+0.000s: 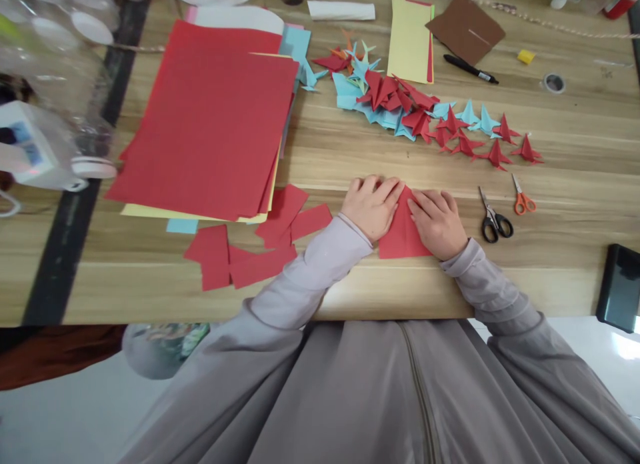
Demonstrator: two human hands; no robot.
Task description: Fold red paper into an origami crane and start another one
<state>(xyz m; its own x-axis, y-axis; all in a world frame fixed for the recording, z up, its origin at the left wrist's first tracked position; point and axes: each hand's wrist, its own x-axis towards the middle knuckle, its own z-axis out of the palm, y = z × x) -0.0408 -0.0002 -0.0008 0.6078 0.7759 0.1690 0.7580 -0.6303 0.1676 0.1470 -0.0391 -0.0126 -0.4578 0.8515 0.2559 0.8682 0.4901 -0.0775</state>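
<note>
A creased piece of red paper point(405, 236) lies on the table in front of me, tapering toward its far end. My left hand point(373, 205) is curled over its left side, with the fingertips at the far tip. On the opposite side, the bent fingers of my right hand point(439, 223) grip the sloping edge. Both thumbs are mostly hidden. Left of my hands lie several loose red paper pieces point(257, 267). Beyond them, folded red paper cranes point(453, 122) and light blue cranes point(485, 121) sit in a cluster.
A stack of large red sheets point(210, 124) covers the left of the table. Black-handled scissors point(495, 224) and small orange-handled scissors point(523, 201) lie to the right. Farther back are yellow paper point(410, 41), brown paper point(465, 27) and a black pen point(470, 69). A dark phone-like object point(620, 287) rests at the right edge.
</note>
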